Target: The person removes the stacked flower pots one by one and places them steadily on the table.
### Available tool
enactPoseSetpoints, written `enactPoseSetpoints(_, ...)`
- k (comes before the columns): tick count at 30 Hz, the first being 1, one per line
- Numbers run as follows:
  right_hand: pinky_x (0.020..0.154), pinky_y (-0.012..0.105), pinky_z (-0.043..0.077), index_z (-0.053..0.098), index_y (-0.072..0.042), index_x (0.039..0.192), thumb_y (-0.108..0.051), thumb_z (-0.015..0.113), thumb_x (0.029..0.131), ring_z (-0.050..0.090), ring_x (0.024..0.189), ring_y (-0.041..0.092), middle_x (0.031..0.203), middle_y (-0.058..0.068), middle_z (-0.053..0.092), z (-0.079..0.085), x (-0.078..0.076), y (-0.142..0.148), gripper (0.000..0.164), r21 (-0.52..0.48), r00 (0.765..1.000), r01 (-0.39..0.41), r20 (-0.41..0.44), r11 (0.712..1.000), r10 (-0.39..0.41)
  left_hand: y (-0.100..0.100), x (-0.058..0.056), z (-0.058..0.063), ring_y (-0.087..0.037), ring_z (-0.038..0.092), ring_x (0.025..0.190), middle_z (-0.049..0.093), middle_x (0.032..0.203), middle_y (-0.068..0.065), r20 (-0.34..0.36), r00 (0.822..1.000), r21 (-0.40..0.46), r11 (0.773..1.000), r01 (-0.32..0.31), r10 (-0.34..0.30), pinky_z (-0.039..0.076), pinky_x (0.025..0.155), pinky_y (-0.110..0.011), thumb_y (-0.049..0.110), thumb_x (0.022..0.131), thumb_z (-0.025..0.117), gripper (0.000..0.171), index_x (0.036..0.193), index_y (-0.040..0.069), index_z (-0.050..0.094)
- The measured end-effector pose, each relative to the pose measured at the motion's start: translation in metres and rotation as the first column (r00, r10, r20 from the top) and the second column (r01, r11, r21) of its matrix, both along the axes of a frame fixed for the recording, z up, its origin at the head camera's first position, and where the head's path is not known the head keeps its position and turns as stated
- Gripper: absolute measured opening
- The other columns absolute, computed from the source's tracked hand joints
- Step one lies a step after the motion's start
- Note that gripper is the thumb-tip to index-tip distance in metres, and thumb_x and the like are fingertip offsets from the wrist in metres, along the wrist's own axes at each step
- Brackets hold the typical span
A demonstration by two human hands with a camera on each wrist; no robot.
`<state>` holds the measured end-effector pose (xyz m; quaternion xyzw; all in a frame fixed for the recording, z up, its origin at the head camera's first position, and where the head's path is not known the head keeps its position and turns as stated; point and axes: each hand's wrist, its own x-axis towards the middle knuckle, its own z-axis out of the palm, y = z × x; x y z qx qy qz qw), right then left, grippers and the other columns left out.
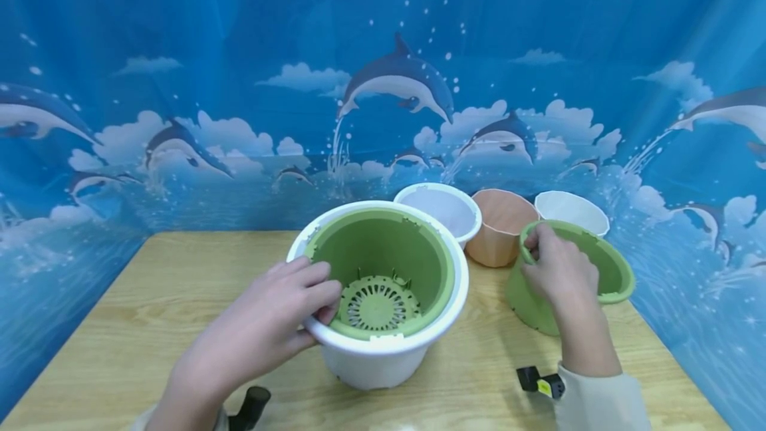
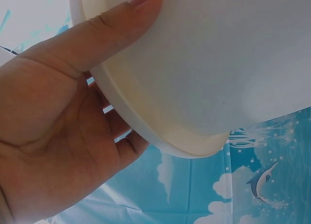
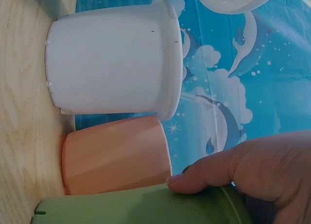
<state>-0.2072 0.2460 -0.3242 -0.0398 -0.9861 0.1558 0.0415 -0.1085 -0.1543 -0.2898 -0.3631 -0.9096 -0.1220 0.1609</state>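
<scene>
My left hand (image 1: 281,311) grips the near-left rim of a white flowerpot (image 1: 383,364), its thumb on the outer wall and its fingers over the edge. Nested inside that pot is a green flowerpot (image 1: 383,231) with a slotted, raised round base. In the left wrist view the thumb presses the white pot's side (image 2: 209,78) just under the rim. At the right, my right hand (image 1: 559,268) pinches the left rim of a second green flowerpot (image 1: 532,304). The right wrist view shows the thumb against this green pot's outer wall (image 3: 146,204).
Behind the pots in hand stand another white flowerpot (image 1: 443,208), an orange faceted pot (image 1: 499,231) and a white faceted pot (image 1: 571,211). All are on a wooden table (image 1: 197,285). A blue dolphin-printed curtain (image 1: 239,85) hangs along the table's back and sides.
</scene>
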Motion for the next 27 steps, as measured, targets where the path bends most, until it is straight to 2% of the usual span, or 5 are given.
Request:
enactPoseSetpoints(12,0.064,0.049,0.044,0.051,-0.012,0.116,-0.027,0.077,0.084,0.059,0.092,0.039,0.11,0.014,0.062,-0.002,0.0,0.001,0.043,-0.017,1.0,0.006,0.014,1.0,-0.006,0.0,0.0,0.001,-0.007,0.039,0.079,0.039,0.08,0.016,-0.012,1.0,0.001,1.0,0.002,-0.002,0.036,0.07,-0.026,0.017,0.075,0.085,0.041,0.078,0.029,0.046)
enactPoseSetpoints(18,0.064,0.053,0.046,0.061,-0.015,0.108,-0.038,0.075,0.087,0.055,0.103,0.039,0.107,0.012,0.064,0.006,0.011,-0.014,0.034,0.005,0.977,-0.026,-0.211,1.0,0.026,0.0,0.001,0.0,-0.007,0.038,0.079,0.039,0.08,0.017,-0.001,1.0,-0.006,1.0,-0.009,0.009,0.036,0.07,-0.026,0.019,0.076,0.085,0.04,0.077,0.031,0.047)
enactPoseSetpoints(20,0.063,0.048,0.045,0.061,-0.016,0.101,-0.034,0.075,0.088,0.054,0.095,0.034,0.098,0.008,0.064,0.01,0.017,-0.021,0.026,0.0,0.939,-0.099,-0.33,0.995,0.093,0.0,0.001,0.0,-0.007,0.038,0.079,0.039,0.08,0.017,0.003,1.0,-0.008,1.0,-0.011,0.011,0.036,0.071,-0.026,0.019,0.076,0.085,0.04,0.077,0.031,0.047)
enactPoseSetpoints(22,0.064,0.043,0.043,0.062,-0.015,0.096,-0.029,0.077,0.087,0.053,0.087,0.027,0.091,0.005,0.063,0.013,0.022,-0.03,0.022,-0.004,0.869,-0.219,-0.455,0.976,0.193,0.0,0.001,0.0,-0.007,0.038,0.079,0.039,0.08,0.018,0.011,1.0,-0.012,1.0,-0.017,0.017,0.036,0.071,-0.026,0.019,0.077,0.084,0.039,0.077,0.031,0.047)
enactPoseSetpoints(27,0.077,0.034,0.045,0.068,-0.015,0.095,-0.022,0.081,0.082,0.057,0.091,0.015,0.095,-0.004,0.068,0.019,0.032,-0.055,0.02,0.039,0.61,-0.573,-0.647,0.819,0.458,0.0,0.001,0.001,-0.007,0.039,0.08,0.04,0.081,0.018,0.026,0.999,-0.015,1.0,-0.027,0.027,0.037,0.071,-0.026,0.021,0.077,0.084,0.039,0.077,0.031,0.047)
